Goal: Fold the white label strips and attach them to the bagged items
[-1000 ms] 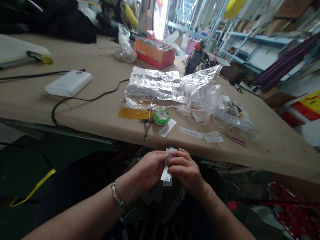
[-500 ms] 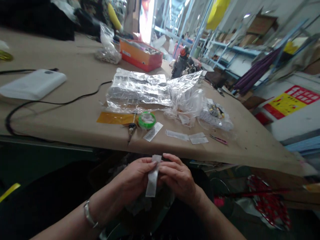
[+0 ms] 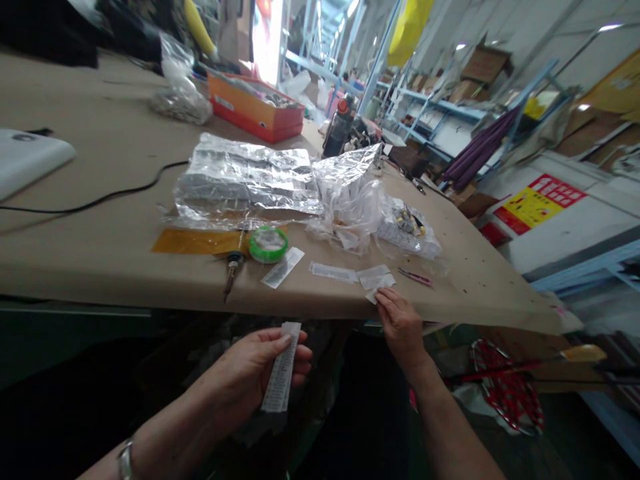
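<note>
My left hand point(image 3: 253, 363) pinches a narrow white printed label strip point(image 3: 281, 373) between thumb and fingers, below the table's front edge. My right hand point(image 3: 401, 323) reaches to that edge, its fingertips closed on a small white label piece point(image 3: 372, 295). Just behind that piece lie pale label strips point(image 3: 375, 275), partly overlapped by it. A printed strip point(image 3: 333, 272) lies flat to their left, and another pale strip point(image 3: 283, 268) rests at an angle beside a green-rimmed round tub point(image 3: 269, 244). Pink-handled tweezers point(image 3: 416, 277) lie to the right of my right hand's fingertips.
A soldering iron point(image 3: 231, 275) points its tip toward the table's front edge, near an amber sheet point(image 3: 196, 241). Silvery bags point(image 3: 250, 179) and a clear bag of parts point(image 3: 409, 230) lie behind. Farther back are an orange box point(image 3: 255, 110) and a dark bottle point(image 3: 340, 127).
My right hand has left the strip in my left hand and moved right to the table edge, where it grips a small label piece. The left hand has shifted slightly left and down.
</note>
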`<state>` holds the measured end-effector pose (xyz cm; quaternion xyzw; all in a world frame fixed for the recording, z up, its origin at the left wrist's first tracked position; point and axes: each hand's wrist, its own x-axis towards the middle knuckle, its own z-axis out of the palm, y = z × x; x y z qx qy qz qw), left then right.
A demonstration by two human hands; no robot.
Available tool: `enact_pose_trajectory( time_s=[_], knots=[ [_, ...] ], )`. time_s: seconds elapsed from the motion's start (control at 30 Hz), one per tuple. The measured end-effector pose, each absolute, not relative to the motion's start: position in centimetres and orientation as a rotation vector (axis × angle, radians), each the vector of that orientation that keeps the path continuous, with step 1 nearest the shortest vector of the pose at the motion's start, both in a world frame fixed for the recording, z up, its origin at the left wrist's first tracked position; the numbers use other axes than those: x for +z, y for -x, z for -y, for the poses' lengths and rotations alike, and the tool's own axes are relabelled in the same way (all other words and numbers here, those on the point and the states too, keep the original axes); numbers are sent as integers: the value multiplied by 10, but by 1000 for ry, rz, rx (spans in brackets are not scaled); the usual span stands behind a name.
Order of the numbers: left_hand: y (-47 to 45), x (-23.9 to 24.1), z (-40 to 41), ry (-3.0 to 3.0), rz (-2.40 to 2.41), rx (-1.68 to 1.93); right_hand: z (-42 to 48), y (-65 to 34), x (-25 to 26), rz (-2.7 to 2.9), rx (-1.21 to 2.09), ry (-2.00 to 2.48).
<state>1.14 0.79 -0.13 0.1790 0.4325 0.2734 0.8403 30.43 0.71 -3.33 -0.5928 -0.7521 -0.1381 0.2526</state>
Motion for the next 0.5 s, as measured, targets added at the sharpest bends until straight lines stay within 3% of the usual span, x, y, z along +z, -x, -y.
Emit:
enact_pose_trajectory(
  time_s=[0.27, 0.37, 0.5],
  knots=[
    [-13, -3, -6, -361, -897, 594, 7, -256, -13, 1640, -51, 1310],
    [-14, -1, -5, -327, -832, 636, 19, -203, -10, 1889, 126, 1016],
    [-10, -2, -4, -277, -764, 758, 25, -158, -20, 2163, 118, 831]
  ],
)
